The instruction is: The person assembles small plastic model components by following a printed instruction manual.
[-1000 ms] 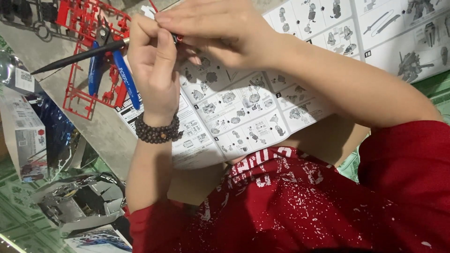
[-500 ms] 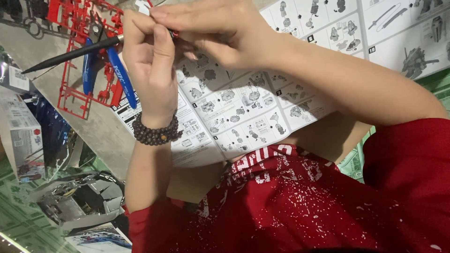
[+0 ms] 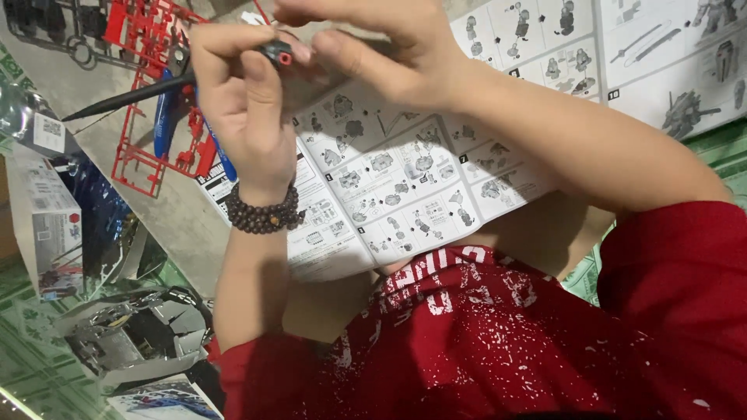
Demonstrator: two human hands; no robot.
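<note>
My left hand, with a dark bead bracelet on its wrist, is raised over the floor. It pinches a small black and red model part between its fingertips. A thin black pointed tool sticks out to the left from the same hand. My right hand comes in from the right, and its thumb and fingers close on the same part from the other side. Under both hands lies an open folded instruction sheet with black-and-white assembly drawings.
A red plastic parts frame lies at the upper left with blue-handled nippers on it. A model kit box and shiny plastic bags sit at the left on a green patterned mat. My red shirt fills the lower frame.
Both hands have shifted slightly to the left together. The small black and red part now shows more plainly between the fingertips. The black tool stays in my left hand.
</note>
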